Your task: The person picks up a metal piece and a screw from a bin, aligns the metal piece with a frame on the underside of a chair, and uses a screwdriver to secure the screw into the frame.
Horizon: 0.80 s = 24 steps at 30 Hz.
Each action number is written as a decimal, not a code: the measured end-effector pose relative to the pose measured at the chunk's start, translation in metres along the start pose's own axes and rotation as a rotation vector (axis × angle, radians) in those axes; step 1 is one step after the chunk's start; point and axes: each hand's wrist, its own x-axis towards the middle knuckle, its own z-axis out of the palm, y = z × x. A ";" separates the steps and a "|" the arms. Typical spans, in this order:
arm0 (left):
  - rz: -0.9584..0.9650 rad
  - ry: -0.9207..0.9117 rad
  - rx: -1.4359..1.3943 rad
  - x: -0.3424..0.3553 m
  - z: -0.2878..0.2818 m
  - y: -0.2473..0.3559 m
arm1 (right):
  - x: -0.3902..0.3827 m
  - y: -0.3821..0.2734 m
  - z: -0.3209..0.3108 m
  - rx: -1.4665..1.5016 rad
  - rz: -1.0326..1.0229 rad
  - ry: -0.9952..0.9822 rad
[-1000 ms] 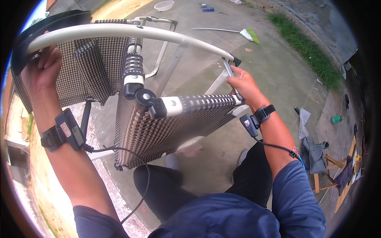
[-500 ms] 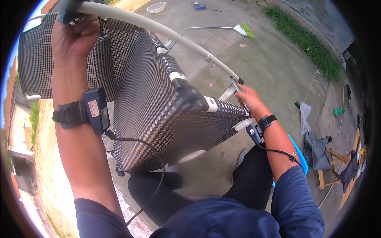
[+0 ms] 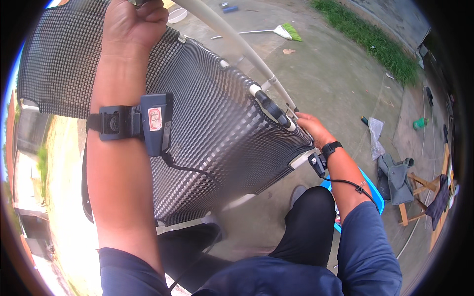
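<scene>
Because the folding chair rests tilted over the concrete floor, right in front of the knees, both hands appear to be needed to steady it, one at each side of the frame. The left hand, reaching up to the top edge of the view, is closed in a fist around a dark fitting; what lies beyond its knuckles is cut off. The right hand sits low at the other side, fingers curled round a thin metal bar by the lower end of a white tube, its fingertips partly hidden. Grips set so well apart probably stop the jointed frame from swinging about, and the low one keeps the fingers right beside the dark hinge along the fabric's edge.

The tube runs slantwise, from the top centre down toward the right hand. The chair's long axis seems to follow a similar slant: one woven panel spreads to the upper left, behind the left forearm, and the rest slopes down to the right and toward the person. Which end is the headrest, I cannot tell. A blue tub stands under the right forearm.
</scene>
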 end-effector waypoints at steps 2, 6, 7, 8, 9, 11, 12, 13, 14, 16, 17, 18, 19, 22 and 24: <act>-0.168 -0.002 -0.059 0.011 -0.017 -0.003 | 0.018 0.009 -0.006 -0.020 0.015 -0.013; -0.407 0.156 -0.162 0.031 0.001 -0.040 | 0.024 0.016 -0.038 -0.060 0.036 0.024; -0.414 0.178 -0.194 0.035 0.007 -0.044 | 0.026 0.013 -0.037 -0.015 0.055 0.020; -0.423 0.203 -0.228 0.037 0.011 -0.051 | 0.023 0.010 -0.033 0.028 0.078 0.016; -0.413 0.168 -0.219 0.038 0.015 -0.058 | 0.018 0.008 -0.029 0.068 0.103 0.013; -0.451 0.216 -0.226 0.039 0.024 -0.078 | 0.009 0.002 -0.022 0.045 0.117 0.074; -0.480 0.223 -0.250 0.042 0.028 -0.089 | 0.007 0.001 -0.022 0.034 0.124 0.106; -0.508 0.208 -0.239 0.043 0.032 -0.100 | 0.010 0.007 -0.028 0.090 0.096 0.082; -0.538 0.190 -0.256 0.044 0.035 -0.112 | 0.010 0.010 -0.033 0.097 0.102 0.077; -0.575 0.174 -0.247 0.045 0.042 -0.136 | 0.010 0.016 -0.041 0.111 0.115 0.066; -0.568 0.174 -0.245 0.044 0.048 -0.143 | 0.013 0.018 -0.043 0.122 0.125 0.061; -0.551 0.168 -0.224 0.045 0.051 -0.151 | 0.015 0.021 -0.045 0.132 0.129 0.072; -0.556 0.153 -0.224 0.047 0.052 -0.157 | 0.017 0.023 -0.045 0.142 0.132 0.081; -0.567 0.128 -0.241 0.047 0.053 -0.170 | 0.018 0.031 -0.047 0.175 0.147 0.100; -0.578 0.121 -0.264 0.047 0.058 -0.181 | 0.020 0.036 -0.055 0.202 0.148 0.106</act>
